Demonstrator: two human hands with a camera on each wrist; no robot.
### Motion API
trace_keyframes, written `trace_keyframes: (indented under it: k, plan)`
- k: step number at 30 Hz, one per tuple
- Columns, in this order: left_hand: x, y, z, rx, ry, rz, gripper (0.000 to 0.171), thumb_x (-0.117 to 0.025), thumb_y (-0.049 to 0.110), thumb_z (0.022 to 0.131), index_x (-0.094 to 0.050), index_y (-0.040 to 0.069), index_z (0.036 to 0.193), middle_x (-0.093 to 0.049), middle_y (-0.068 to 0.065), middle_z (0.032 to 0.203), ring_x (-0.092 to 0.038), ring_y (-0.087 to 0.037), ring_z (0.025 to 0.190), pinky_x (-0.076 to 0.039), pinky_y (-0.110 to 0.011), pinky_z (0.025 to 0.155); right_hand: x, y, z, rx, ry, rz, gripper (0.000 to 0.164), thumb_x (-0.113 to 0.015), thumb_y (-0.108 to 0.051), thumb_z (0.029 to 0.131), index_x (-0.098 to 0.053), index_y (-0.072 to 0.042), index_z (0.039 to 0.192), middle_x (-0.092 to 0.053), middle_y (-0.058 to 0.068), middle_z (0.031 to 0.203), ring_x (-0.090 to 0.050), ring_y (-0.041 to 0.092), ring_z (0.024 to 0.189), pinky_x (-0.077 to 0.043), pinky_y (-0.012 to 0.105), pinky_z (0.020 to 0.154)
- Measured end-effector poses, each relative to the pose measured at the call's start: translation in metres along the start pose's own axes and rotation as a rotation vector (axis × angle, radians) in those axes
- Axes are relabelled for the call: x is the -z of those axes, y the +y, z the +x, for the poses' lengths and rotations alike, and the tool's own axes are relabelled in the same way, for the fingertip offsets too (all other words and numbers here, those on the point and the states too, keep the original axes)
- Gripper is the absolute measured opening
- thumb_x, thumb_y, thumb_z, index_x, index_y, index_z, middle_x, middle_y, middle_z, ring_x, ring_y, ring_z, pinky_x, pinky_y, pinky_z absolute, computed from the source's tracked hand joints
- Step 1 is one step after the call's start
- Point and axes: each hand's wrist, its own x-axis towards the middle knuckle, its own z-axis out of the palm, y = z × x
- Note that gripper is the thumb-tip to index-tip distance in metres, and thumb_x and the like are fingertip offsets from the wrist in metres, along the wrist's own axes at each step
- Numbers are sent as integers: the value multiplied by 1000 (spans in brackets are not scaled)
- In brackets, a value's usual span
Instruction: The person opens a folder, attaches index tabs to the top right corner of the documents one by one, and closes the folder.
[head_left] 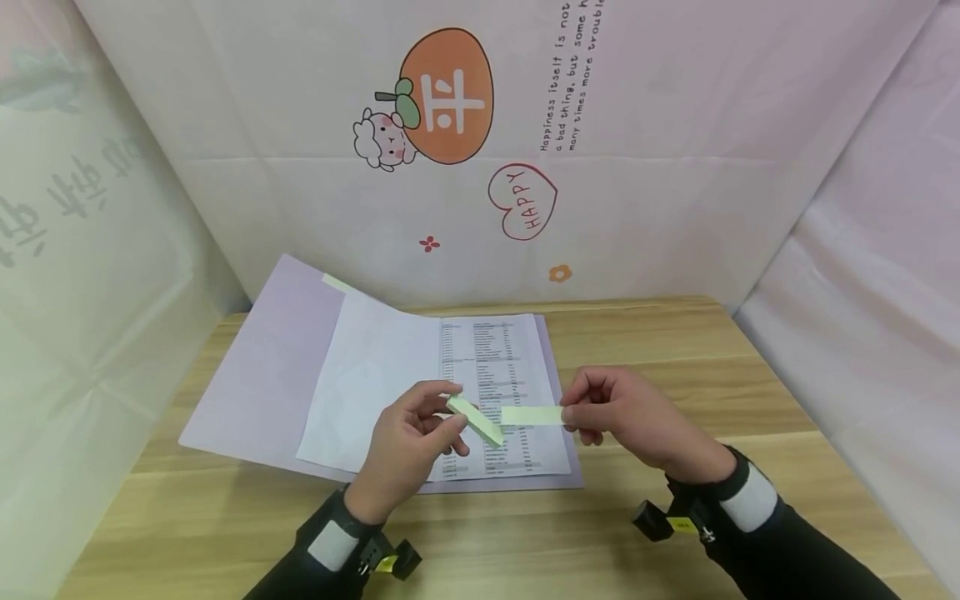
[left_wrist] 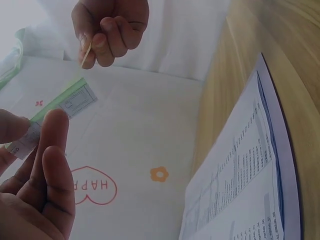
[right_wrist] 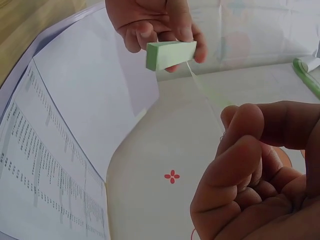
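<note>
My left hand [head_left: 408, 442] pinches a thick pad of light green sticky notes [right_wrist: 171, 55] between thumb and fingers, tilted above the open folder. A single light green sticky note [head_left: 531, 416] stretches sideways from my right hand [head_left: 626, 417], its right end pinched between thumb and forefinger. In the head view its left end lies close to the pad; whether they touch I cannot tell. Under both hands lies a lilac folder [head_left: 247, 375] with printed sheets [head_left: 495, 342]. The pad's printed underside shows in the left wrist view.
The folder's left cover and a blank white page [head_left: 375, 367] stand partly raised. A pale green strip [head_left: 335, 283] sits at that page's top edge. Around the wooden table [head_left: 652, 350] hang white cloths [head_left: 637, 208] with printed drawings, behind and on both sides.
</note>
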Motion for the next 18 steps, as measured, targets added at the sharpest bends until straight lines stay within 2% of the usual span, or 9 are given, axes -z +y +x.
trace_keyframes:
  k: [4, 7, 11, 15, 18]
  plan:
    - [-1, -1, 0, 34, -28, 18, 21, -65, 0, 93, -57, 12, 109, -69, -7, 98, -66, -34, 66, -56, -35, 62, 3, 1, -1, 18, 7, 1, 7, -67, -7, 94, -64, -1, 93, -61, 18, 86, -56, 28, 65, -51, 36, 61]
    - [-3, -5, 0, 47, -64, 93, 15, -67, 3, 93, -57, 13, 99, -69, -1, 97, -66, -25, 68, -52, -29, 60, 6, 2, -2, 13, 19, 23, 11, -68, -9, 94, -63, 1, 94, -61, 19, 87, -56, 27, 65, -52, 36, 62]
    - [-7, -12, 1, 25, -98, 201, 14, -71, 8, 91, -60, 17, 87, -70, 7, 96, -63, -16, 68, -47, -26, 57, 10, 4, -3, 22, 19, 46, 12, -67, -8, 94, -63, 3, 95, -61, 20, 87, -56, 26, 66, -52, 36, 62]
    - [-13, -17, 1, -13, -128, 272, 16, -72, 11, 89, -62, 20, 80, -69, 12, 93, -58, -13, 69, -47, -26, 58, 14, 5, -3, 35, 24, 42, 12, -67, -8, 94, -63, 3, 95, -61, 21, 86, -56, 25, 65, -53, 36, 62]
    - [-20, -20, 1, -4, -165, 310, 16, -72, 13, 88, -63, 21, 78, -68, 13, 91, -58, -10, 71, -49, -27, 61, 17, 5, -3, 41, 35, 18, 11, -67, -8, 94, -63, 2, 95, -62, 21, 85, -56, 26, 64, -53, 37, 62]
